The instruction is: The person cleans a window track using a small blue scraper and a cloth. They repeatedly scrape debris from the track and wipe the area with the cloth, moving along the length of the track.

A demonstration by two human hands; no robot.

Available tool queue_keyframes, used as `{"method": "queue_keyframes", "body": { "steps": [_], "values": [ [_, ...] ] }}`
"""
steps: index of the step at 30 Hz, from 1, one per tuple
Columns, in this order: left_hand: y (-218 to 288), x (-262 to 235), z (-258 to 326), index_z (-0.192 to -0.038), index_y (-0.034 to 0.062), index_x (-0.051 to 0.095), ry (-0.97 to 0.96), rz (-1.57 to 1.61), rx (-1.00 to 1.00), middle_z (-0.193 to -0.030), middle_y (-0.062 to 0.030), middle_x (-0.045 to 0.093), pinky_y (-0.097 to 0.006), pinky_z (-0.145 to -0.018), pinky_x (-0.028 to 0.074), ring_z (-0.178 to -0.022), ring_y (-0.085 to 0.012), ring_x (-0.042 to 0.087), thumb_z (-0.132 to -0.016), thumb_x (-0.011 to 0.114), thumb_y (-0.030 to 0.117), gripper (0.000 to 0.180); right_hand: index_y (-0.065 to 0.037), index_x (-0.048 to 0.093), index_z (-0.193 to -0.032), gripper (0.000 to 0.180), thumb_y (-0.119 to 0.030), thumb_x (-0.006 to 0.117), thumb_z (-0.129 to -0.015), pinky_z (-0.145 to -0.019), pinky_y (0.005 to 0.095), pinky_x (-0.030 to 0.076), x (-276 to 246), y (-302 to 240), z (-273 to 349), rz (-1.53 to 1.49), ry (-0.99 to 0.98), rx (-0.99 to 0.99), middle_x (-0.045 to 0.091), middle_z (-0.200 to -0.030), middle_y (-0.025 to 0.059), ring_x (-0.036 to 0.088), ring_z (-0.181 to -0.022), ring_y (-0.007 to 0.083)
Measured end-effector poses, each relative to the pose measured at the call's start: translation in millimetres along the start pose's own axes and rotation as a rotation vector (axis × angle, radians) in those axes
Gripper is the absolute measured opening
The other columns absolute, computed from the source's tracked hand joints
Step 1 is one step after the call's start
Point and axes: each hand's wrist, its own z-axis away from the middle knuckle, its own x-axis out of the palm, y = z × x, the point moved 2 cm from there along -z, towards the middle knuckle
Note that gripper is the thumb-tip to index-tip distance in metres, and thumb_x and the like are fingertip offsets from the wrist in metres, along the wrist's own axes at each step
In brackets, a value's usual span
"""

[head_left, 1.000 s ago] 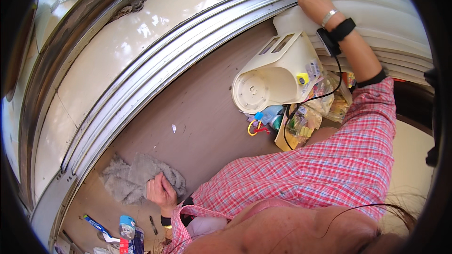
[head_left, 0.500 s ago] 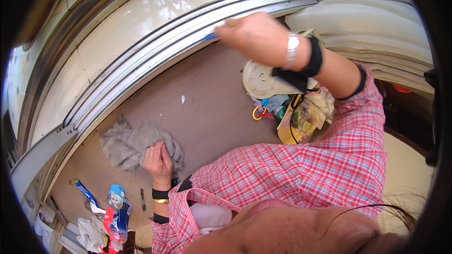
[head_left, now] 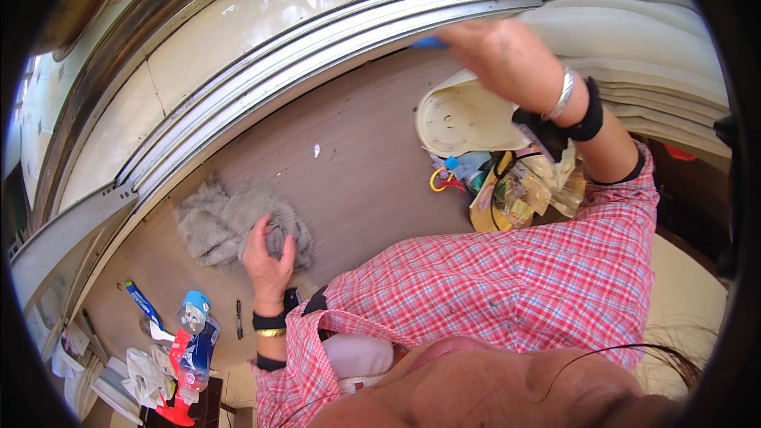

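Observation:
A crumpled grey cloth (head_left: 214,226) lies on the brown surface (head_left: 357,166) toward the left. My left hand (head_left: 268,265) is over its near right edge, with thumb and fingers spread apart. Raised at the upper right, my right hand (head_left: 507,63) is blurred by motion. Its fingers are closed on a slim blue object (head_left: 429,43), whose kind I cannot make out. That object's tip points left, close to the metal sliding track (head_left: 333,40). Small white scraps (head_left: 317,150) lie on the brown surface between my hands.
Below my right hand are a cream plastic container (head_left: 432,123) and a pile of packets (head_left: 523,194). At the lower left lie a blue-capped clear bottle (head_left: 194,313), a red spray head (head_left: 176,412), a blue-and-green tube (head_left: 143,303) and a black pen (head_left: 239,320). White curtain folds (head_left: 626,32) hang at right.
My right hand has swung right with the blue object, away from the track. My left hand's fingers have gone from curled to spread, beside the cloth.

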Motion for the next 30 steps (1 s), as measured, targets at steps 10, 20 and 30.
{"method": "queue_keyframes", "body": {
  "steps": [10,20,30],
  "values": [
    [81,-109,-67,-0.094,0.0006,0.062,0.434,0.248,-0.080,-0.080,0.0001,0.062,-0.020,-0.068,0.045,-0.072,-0.0048,0.054,-0.086,0.067,0.008,0.012,-0.005,0.055,-0.117,0.036,-0.003,0.063,-0.082,-0.056,0.0391,0.046,-13,-130,22,-0.462,0.169,-0.234,0.055,-0.082,0.0126,0.057,-0.066,0.0322],
    [166,-142,-74,-0.082,0.0056,0.062,0.448,0.051,0.259,-0.069,-0.0028,0.061,-0.023,-0.058,0.046,-0.057,-0.0105,0.054,-0.079,0.074,0.010,0.013,0.000,0.053,-0.119,0.036,-0.002,0.060,-0.084,-0.061,0.0372,0.048,-2,-236,20,-0.865,0.579,-0.158,0.057,-0.087,0.0150,0.058,-0.073,0.0328],
    [231,-170,-53,-0.083,0.0050,0.065,0.247,-0.123,0.529,-0.077,-0.0065,0.060,-0.030,-0.059,0.048,-0.065,-0.0233,0.058,-0.073,0.074,0.004,0.013,-0.001,0.050,-0.128,0.044,0.000,0.060,-0.085,-0.076,0.0316,0.051,-24,-238,21,-0.858,0.814,0.021,0.062,-0.107,0.0176,0.064,-0.091,0.0294]
  ]
}}
